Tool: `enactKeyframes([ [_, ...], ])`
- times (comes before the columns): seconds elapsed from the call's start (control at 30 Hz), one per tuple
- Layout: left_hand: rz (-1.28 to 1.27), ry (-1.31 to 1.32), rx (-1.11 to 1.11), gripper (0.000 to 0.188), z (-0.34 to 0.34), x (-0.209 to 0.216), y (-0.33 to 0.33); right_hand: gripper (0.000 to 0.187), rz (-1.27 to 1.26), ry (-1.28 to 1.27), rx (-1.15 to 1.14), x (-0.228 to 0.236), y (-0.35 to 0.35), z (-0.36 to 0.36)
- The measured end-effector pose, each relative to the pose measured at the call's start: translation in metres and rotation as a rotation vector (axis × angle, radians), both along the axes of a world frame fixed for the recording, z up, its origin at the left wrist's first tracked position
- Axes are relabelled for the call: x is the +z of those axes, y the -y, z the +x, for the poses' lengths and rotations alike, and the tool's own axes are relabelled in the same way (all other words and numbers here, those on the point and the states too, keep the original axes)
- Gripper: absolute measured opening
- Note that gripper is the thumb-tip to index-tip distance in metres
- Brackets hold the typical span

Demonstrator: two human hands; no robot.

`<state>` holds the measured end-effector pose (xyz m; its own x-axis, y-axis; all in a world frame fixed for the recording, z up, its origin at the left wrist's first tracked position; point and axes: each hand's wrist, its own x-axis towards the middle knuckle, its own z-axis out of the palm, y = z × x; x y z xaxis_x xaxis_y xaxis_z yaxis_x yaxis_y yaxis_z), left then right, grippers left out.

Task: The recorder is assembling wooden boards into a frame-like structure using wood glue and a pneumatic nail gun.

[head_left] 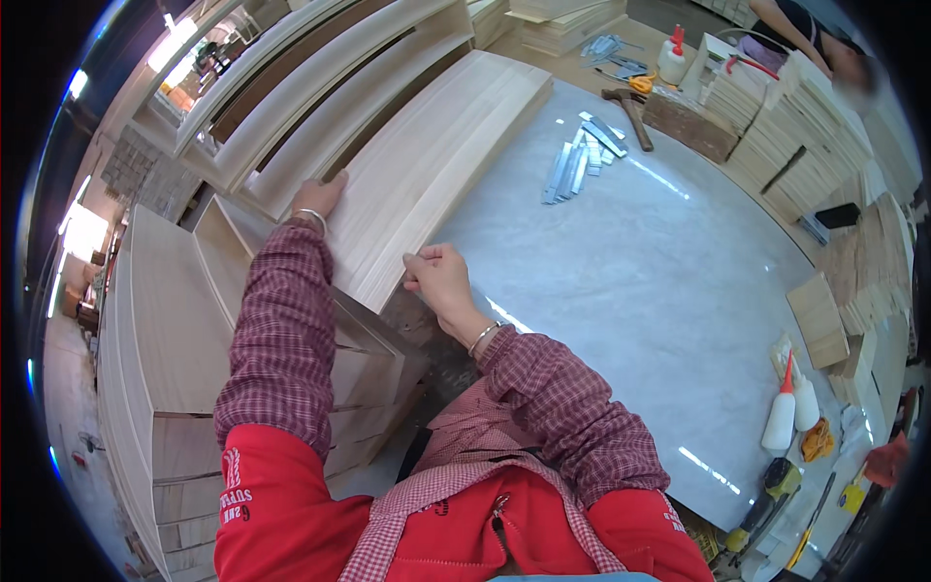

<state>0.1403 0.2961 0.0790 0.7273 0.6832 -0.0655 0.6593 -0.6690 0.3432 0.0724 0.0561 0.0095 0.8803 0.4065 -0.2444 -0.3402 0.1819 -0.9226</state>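
Observation:
A long pale wooden board assembly [436, 145] lies at an angle over the left part of the table, its near end reaching past the table edge. My left hand [320, 197] is closed on its left long edge, the lower fingers partly hidden. At the near right corner, my right hand [441, 281] has its fingers curled and pinched on the edge. Just left of the board stand pale wooden frames [330, 107] with slats. Thin metal strips [584, 160] lie in a loose pile on the table to the right of the board.
The pale glossy tabletop [621, 291] carries a hammer [632, 114], glue bottles [779, 412] with red tips, and a cordless drill [776, 485] at its rim. Stacked wooden pieces [795, 136] line the far right. Wooden drawers [184, 310] stand at my left. Another person [815, 34] leans in at the top right.

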Motion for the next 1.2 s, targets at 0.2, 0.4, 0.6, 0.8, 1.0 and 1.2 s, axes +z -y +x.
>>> enactKeyframes([
  [0.2,-0.144,0.200,-0.017,0.056,0.002,0.007,0.039,0.030,0.089,0.018,-0.120,0.017,0.059,-0.014],
  [0.4,-0.421,0.287,-0.139,0.045,-0.040,-0.005,0.166,0.029,0.037,0.121,-0.291,0.008,0.166,-0.055],
  [0.6,-0.547,0.275,-0.181,0.046,-0.057,-0.057,0.247,0.030,-0.108,0.154,-0.421,-0.021,0.241,-0.088],
  [0.8,-0.511,0.267,-0.317,0.043,-0.054,-0.123,0.283,0.029,-0.426,0.218,-0.529,-0.040,0.323,-0.102],
  [1.0,-0.168,0.536,-0.613,0.039,-0.033,-0.132,0.314,0.026,-0.808,0.396,-0.967,-0.029,0.507,-0.090],
  [1.2,-0.645,0.451,-1.069,0.050,-0.017,-0.080,0.480,0.028,-1.112,0.188,-1.166,-0.012,0.649,-0.077],
])
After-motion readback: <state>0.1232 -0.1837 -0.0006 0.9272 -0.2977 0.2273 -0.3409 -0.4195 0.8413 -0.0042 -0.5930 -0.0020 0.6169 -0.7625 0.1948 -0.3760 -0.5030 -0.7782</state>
